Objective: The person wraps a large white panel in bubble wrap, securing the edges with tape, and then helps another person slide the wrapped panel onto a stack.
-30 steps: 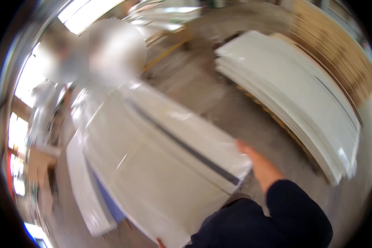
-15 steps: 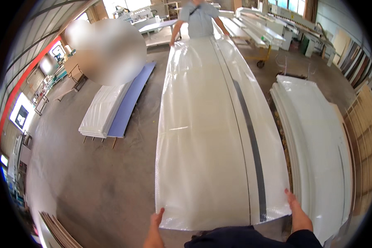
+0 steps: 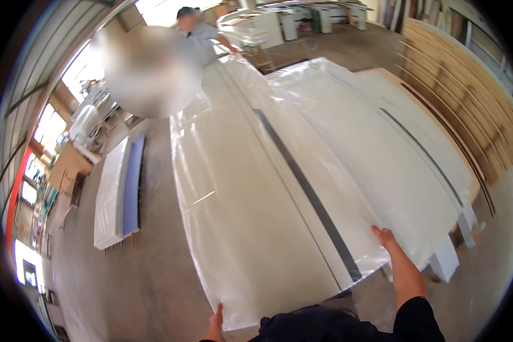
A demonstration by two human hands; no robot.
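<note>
A long pale panel [image 3: 250,228] wrapped in clear plastic stretches away from me, with a dark grey stripe [image 3: 307,191] along its length. At its near left corner my left hand [image 3: 216,322] grips the edge, thumb on top. My right hand [image 3: 385,235] is closed on the right edge near the front corner, its fingers hidden beneath. A co-worker [image 3: 202,40] stands at the far end with an arm reaching to the panel. The panel's right side overlaps a stack of similar wrapped panels [image 3: 416,188] in view.
To the right of the stack lean wooden boards [image 3: 461,97]. A low pile of wrapped white and lilac panels [image 3: 112,196] lies on the floor [image 3: 148,273] at left. White blocks [image 3: 443,259] support the stack's near end. Machines [image 3: 319,20] stand at the back.
The held panel has shifted toward the stack on the right and now overlaps it. My view has turned right; the co-worker appears farther left. Both my hands keep their hold.
</note>
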